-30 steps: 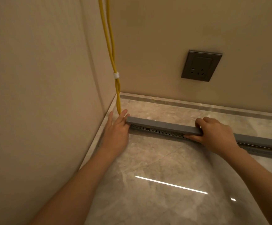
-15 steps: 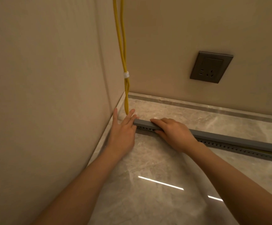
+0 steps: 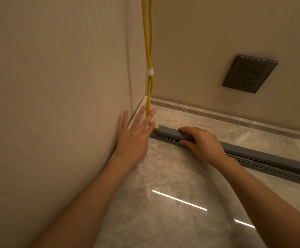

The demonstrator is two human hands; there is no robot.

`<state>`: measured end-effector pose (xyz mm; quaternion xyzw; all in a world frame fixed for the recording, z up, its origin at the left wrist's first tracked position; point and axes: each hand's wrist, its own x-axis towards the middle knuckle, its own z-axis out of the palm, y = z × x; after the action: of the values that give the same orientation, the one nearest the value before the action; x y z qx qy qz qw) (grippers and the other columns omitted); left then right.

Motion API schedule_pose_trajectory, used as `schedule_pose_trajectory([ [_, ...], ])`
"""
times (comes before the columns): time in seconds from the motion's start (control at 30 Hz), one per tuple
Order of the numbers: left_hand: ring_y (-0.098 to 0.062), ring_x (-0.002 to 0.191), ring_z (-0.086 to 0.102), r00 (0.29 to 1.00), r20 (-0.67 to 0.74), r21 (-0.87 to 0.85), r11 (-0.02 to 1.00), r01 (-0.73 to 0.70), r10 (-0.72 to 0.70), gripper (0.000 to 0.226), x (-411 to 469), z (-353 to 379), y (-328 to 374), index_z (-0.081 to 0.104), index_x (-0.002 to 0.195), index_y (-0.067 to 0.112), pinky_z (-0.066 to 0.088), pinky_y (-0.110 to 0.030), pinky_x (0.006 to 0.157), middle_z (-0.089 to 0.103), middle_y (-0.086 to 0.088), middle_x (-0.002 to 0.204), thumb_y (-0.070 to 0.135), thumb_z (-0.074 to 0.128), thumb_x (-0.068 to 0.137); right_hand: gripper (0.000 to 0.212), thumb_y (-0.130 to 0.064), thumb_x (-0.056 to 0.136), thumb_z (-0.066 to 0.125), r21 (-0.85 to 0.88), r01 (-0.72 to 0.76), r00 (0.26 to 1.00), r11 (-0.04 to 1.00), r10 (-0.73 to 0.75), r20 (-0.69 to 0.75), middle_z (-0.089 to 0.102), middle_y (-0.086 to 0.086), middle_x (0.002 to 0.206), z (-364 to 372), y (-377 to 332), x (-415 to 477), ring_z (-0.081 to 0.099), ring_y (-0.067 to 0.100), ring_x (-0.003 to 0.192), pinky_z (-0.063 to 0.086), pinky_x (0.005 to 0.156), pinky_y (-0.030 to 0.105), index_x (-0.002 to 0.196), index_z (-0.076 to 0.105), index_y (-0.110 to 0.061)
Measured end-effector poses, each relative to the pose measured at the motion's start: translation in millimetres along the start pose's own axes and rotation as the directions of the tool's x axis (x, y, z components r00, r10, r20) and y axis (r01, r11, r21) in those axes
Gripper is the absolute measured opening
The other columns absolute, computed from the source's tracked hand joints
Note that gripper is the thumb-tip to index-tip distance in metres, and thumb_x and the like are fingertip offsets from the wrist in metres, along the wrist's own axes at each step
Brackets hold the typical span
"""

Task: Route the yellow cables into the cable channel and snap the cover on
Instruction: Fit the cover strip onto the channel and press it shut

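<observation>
Two yellow cables (image 3: 148,51) hang down the room corner, bound by a white tie (image 3: 150,72), and bend into the left end of a grey slotted cable channel (image 3: 270,168) lying on the marble floor. A grey cover (image 3: 168,131) sits on top of the channel. My left hand (image 3: 135,138) lies flat with fingers spread beside the channel's left end, its fingertips touching the cables. My right hand (image 3: 202,143) is clamped over the cover and channel near the left end, thumb on the slotted front side.
A dark wall socket (image 3: 249,73) sits on the back wall to the right. Beige walls meet in the corner at left. A marble skirting strip (image 3: 235,117) runs along the back wall. Glossy floor tiles (image 3: 172,203) lie in front of the channel.
My right hand has slid left along the cover, from mid-channel to near its left end. My left hand has lifted its fingers off the end of the channel and spread them by the cables.
</observation>
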<state>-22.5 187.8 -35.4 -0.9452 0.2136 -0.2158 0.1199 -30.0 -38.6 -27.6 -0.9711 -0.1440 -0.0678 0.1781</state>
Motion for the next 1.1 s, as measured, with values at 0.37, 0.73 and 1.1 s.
schedule_pose_trajectory([
  [0.37,-0.035,0.142,0.010,0.993,0.119,0.093,0.996,0.003,-0.014,0.058,-2,-5,1,0.040,0.137,0.017,-0.013,-0.065,0.105,0.029,-0.004,0.152,0.030,0.051,0.082,0.037,-0.035,0.086,0.063,-0.052,0.032,0.998,0.998,-0.028,0.064,0.064,0.002,0.100,8,-10,14,0.057,0.021,0.086,0.047,0.068,0.033,0.121,0.055,-0.025],
  [0.73,-0.038,0.138,0.023,0.986,0.147,0.173,0.979,-0.106,0.081,0.047,0,-14,-2,0.051,0.130,0.013,-0.006,-0.065,0.105,0.045,-0.008,0.141,0.030,0.047,0.086,0.038,-0.035,0.083,0.066,-0.018,0.066,0.988,0.998,-0.063,0.140,0.066,0.004,0.098,0,-4,14,0.058,0.021,0.084,0.048,0.072,0.034,0.118,0.056,-0.023],
  [1.1,-0.037,0.141,0.016,0.982,0.168,-0.001,0.996,-0.089,0.087,0.055,-3,-6,6,0.039,0.139,0.012,-0.008,-0.059,0.110,0.039,-0.008,0.146,0.016,0.047,0.084,0.042,-0.036,0.085,0.063,-0.036,0.059,0.995,0.998,-0.056,0.079,0.062,0.003,0.100,3,8,-3,0.056,0.021,0.088,0.046,0.069,0.033,0.124,0.054,-0.022],
])
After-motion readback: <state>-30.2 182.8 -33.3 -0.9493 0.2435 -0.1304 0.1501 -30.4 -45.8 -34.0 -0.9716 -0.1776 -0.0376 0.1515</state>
